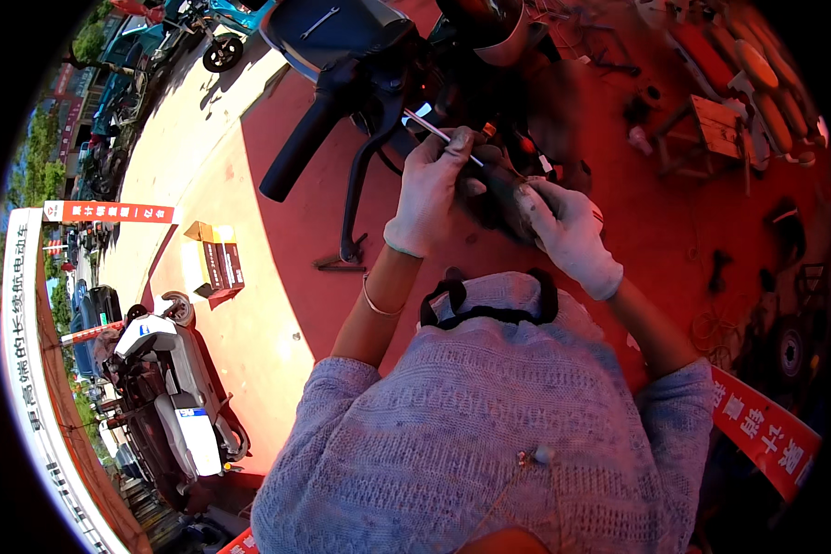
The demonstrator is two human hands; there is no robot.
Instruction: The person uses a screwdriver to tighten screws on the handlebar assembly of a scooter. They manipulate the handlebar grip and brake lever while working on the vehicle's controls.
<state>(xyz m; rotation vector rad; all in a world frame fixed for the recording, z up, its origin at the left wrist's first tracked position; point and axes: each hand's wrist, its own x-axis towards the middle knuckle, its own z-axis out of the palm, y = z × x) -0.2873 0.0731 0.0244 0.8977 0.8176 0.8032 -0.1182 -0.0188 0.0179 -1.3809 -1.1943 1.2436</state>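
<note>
My left hand (434,189), in a whitish work glove, is closed with its fingertips round a thin metal rod (427,123). The rod slants from beside the handlebar down to a dark part between my hands; its kind is unclear. My right hand (572,235), gloved as well, has its fingers bent against that dark part (503,189), whose details are lost in shadow. To the left of my left hand are the black handlebar grip (297,148) and brake lever (356,189) of an electric scooter. An open-end wrench (320,22) lies on the scooter's dark upper surface.
An opened cardboard box (214,262) stands on the sunlit ground at left, above a parked white scooter (180,397). Dark metal pieces (342,265) lie on the red floor. At right are a wooden stool (716,127), stacked scooter seats (757,69) and scattered parts.
</note>
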